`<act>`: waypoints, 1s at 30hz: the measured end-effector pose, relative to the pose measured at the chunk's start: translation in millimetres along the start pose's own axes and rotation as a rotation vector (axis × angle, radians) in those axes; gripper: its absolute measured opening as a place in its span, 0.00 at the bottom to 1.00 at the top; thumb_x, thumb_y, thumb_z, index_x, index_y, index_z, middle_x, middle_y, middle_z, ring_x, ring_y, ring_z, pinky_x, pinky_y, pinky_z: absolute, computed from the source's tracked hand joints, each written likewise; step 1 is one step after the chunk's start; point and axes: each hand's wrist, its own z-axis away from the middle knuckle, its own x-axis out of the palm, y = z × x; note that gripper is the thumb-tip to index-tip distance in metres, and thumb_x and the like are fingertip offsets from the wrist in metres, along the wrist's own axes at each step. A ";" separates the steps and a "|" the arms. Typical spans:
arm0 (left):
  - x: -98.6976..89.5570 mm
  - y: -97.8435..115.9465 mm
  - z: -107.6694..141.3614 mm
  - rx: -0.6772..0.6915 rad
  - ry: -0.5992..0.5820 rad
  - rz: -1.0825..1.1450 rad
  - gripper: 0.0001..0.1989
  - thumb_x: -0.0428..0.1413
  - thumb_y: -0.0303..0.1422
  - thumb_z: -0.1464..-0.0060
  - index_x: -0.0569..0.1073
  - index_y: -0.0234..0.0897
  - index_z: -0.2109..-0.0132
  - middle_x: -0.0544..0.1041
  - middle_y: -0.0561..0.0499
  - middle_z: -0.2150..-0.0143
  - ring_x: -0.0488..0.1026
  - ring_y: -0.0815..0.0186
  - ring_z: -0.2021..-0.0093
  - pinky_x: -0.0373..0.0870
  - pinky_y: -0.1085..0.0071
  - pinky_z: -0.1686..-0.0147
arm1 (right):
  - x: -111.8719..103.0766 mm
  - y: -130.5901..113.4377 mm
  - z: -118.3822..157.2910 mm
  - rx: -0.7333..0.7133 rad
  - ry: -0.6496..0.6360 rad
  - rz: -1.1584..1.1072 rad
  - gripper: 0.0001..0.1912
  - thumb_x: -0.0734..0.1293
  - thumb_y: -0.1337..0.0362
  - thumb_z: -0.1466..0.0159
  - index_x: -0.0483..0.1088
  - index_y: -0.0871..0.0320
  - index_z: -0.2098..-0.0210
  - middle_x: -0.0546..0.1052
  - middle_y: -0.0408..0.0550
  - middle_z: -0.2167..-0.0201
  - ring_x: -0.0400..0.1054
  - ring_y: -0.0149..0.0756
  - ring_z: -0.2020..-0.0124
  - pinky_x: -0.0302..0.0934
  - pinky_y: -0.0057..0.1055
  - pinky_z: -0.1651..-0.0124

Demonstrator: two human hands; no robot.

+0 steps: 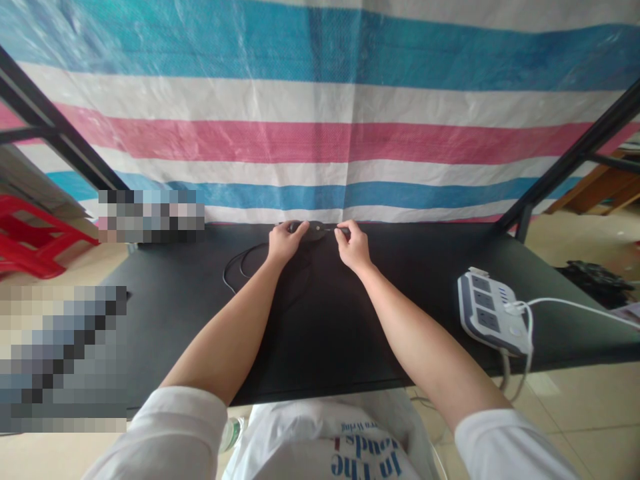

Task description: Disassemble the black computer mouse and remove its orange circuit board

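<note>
At the far edge of the black table (320,333), my left hand (285,241) is closed around a dark, rounded object, apparently a computer mouse (314,231). A small bright spot shows on its surface. My right hand (354,245) pinches the dark handle of a small screwdriver (342,231). Its thin metal shaft points left toward the mouse, and its tip meets or nearly meets it; I cannot tell which. A thin black cable (233,263) loops on the table left of my left hand, partly hidden by my forearm.
A white and grey power strip (493,310) with white cords sits at the table's right. Striped plastic sheeting (320,140) hangs behind, between black metal posts. A red plastic stool (37,233) stands at left. Blurred-out items lie on the table's left side.
</note>
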 end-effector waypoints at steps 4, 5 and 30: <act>1.0 -7.1 -3.3 -0.010 -0.006 0.020 0.25 0.58 0.51 0.50 0.82 0.34 0.57 0.81 0.46 0.67 0.78 0.58 0.63 0.72 0.69 0.62 | 0.8 2.4 -1.1 0.034 -0.003 -0.040 0.12 0.59 0.55 0.34 0.67 0.55 0.62 0.76 0.45 0.72 0.71 0.38 0.71 0.64 0.33 0.62; 1.5 -8.9 -4.3 -0.013 -0.008 0.028 0.25 0.58 0.51 0.50 0.82 0.34 0.57 0.81 0.47 0.68 0.78 0.58 0.64 0.72 0.69 0.63 | 1.0 2.8 -1.4 0.044 -0.001 -0.046 0.12 0.59 0.55 0.35 0.68 0.55 0.62 0.75 0.45 0.73 0.70 0.37 0.72 0.64 0.33 0.63; 3.2 -8.9 -6.4 -0.038 -0.005 0.087 0.25 0.58 0.53 0.51 0.82 0.36 0.60 0.81 0.48 0.67 0.77 0.59 0.61 0.70 0.69 0.59 | -1.3 -0.9 -2.1 0.109 0.032 0.018 0.12 0.60 0.59 0.43 0.69 0.55 0.62 0.73 0.43 0.78 0.71 0.42 0.72 0.64 0.35 0.62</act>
